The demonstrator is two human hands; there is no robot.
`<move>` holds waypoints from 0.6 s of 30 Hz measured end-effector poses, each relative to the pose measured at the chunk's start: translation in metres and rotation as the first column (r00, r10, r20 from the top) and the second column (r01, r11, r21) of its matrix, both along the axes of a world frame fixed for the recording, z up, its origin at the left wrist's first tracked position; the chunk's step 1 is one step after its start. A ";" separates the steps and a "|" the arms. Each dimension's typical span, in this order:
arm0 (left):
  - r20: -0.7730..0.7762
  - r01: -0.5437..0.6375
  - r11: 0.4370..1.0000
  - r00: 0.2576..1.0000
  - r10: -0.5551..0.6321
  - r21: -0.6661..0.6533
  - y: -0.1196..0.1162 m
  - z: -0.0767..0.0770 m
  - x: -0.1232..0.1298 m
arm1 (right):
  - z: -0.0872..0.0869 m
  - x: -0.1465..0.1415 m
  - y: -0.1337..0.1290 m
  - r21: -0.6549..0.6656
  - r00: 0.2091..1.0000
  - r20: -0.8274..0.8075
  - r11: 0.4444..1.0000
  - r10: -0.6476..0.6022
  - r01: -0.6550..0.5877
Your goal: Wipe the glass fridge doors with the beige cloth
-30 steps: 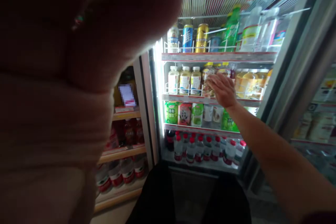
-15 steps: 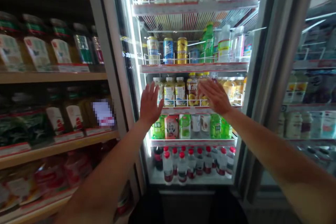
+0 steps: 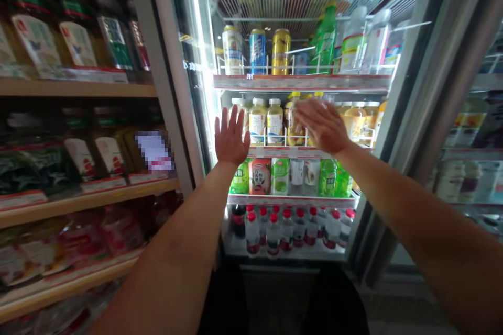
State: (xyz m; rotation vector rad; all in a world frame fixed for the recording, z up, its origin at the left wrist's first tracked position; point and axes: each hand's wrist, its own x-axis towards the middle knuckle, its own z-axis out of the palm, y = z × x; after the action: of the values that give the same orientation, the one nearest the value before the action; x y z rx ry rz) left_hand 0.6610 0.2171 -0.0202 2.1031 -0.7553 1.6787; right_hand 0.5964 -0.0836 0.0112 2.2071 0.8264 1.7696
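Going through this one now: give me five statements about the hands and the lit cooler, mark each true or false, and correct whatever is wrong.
1. The left hand is closed into a fist. False: it is open, palm toward the cooler.
2. The right hand is in front of part of the row of yellow-capped bottles. True.
3. The blue can stands to the right of the gold can. False: it stands to the left of it.
4. The red-capped bottles stand lower than the pink pack. True.
5. The green bottle stands among the red-capped bottles. False: it stands in the same row as the gold can.
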 end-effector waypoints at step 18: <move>0.070 -0.081 0.995 0.994 0.085 -0.065 0.000 0.012 -0.008 | 0.044 0.007 -0.024 0.241 0.972 0.234 0.968 0.017 -0.075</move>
State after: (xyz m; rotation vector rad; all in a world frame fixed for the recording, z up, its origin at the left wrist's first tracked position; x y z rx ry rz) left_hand 0.6528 0.2169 -0.0086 2.0674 -0.6356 1.8069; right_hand 0.6035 -0.1077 0.0550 2.0795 0.6401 2.2080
